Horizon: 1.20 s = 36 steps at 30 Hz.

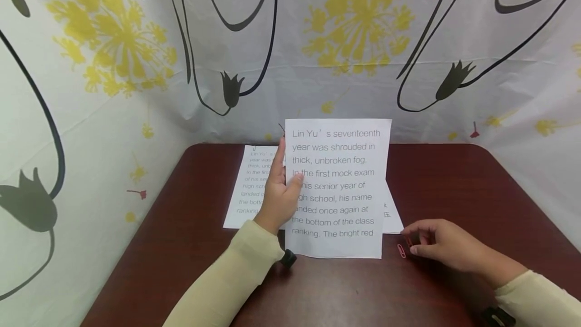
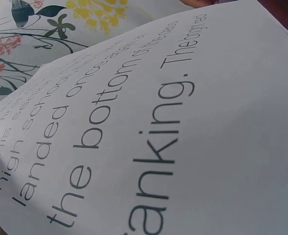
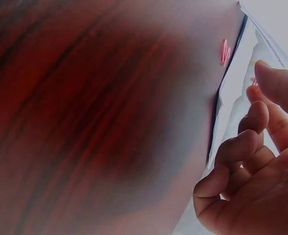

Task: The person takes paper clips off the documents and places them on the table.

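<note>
- White printed sheet [image 1: 336, 226] held up over the table, text facing the head camera, first line reading "Lin Yu's seventeenth"; cannot tell whether it is one leaf or several
- Left hand [image 1: 278, 201]: grips the sheet at its left edge, thumb across the front, other fingers mostly hidden behind the paper
- Right hand [image 1: 454, 249]: near the table, just right of the sheet's lower part; thumb and index finger pinch a small red paper clip [image 1: 409, 240], remaining fingers curled in towards the palm in the right wrist view
- Pink-red paper clip [image 1: 401, 251], second one: flat on the table, just beside the pinching fingertips, apart from the paper
- Second printed sheet [image 1: 247, 201]: lying on the table behind the left hand, bearing the same opening words; its right part is covered from view
- Paper corner [image 1: 393, 220]: shows past the held sheet's lower right edge, a few characters on it; cannot tell whether it joins the second sheet
- Dark red-brown wooden table [image 1: 172, 271], grain clear in the right wrist view
- White patterned cloth [image 1: 290, 54] behind and to the left, with yellow flower heads [image 1: 124, 34] and grey tulips
- Pale yellow sleeves [image 1: 222, 279] on both arms
</note>
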Each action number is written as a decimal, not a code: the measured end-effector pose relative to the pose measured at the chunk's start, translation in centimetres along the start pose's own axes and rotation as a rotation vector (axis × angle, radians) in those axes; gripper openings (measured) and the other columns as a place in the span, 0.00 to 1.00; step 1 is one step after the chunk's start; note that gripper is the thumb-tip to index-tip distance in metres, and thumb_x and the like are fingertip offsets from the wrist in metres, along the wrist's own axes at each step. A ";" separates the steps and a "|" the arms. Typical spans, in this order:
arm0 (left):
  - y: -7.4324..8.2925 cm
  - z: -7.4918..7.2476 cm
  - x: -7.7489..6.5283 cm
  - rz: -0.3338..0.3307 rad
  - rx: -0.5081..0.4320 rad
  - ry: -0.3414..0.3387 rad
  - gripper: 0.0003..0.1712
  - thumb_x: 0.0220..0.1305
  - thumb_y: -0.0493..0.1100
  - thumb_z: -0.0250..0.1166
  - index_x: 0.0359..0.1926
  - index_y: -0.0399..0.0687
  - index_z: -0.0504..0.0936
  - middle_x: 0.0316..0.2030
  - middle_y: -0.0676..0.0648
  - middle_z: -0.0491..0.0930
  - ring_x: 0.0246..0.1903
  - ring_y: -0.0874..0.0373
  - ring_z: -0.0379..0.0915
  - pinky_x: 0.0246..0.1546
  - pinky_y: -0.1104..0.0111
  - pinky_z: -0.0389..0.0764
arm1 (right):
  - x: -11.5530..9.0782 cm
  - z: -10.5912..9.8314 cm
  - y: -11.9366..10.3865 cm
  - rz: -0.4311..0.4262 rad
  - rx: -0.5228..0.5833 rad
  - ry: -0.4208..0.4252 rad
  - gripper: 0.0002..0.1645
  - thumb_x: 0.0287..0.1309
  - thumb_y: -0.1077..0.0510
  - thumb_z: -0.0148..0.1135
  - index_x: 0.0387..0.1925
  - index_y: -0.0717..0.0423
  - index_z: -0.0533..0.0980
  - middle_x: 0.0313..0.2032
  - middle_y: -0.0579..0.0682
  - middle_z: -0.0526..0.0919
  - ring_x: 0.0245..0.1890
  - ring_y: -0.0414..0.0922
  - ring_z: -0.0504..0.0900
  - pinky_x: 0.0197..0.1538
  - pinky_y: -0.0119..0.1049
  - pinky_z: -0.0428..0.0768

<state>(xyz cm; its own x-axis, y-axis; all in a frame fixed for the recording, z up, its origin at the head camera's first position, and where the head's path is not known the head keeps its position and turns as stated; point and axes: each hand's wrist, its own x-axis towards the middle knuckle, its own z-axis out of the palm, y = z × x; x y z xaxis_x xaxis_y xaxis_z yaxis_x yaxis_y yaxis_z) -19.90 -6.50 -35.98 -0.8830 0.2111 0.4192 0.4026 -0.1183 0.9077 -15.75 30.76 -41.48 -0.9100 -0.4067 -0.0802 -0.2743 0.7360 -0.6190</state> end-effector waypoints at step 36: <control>-0.1 0.0 -0.1 0.028 0.016 -0.001 0.48 0.70 0.28 0.47 0.76 0.75 0.37 0.60 0.50 0.75 0.45 0.48 0.82 0.40 0.56 0.84 | 0.5 0.2 -1.4 -0.042 -0.050 0.265 0.16 0.52 0.52 0.72 0.43 0.46 0.81 0.21 0.41 0.73 0.20 0.36 0.70 0.22 0.29 0.69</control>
<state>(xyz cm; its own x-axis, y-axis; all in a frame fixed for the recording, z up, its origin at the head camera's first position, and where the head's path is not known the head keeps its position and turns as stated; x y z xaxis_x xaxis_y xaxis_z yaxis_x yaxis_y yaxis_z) -19.83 -6.55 -36.09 -0.8711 0.2094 0.4443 0.4308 -0.1087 0.8959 -15.78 29.36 -40.83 -0.9453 -0.2864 0.1562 -0.3226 0.7498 -0.5776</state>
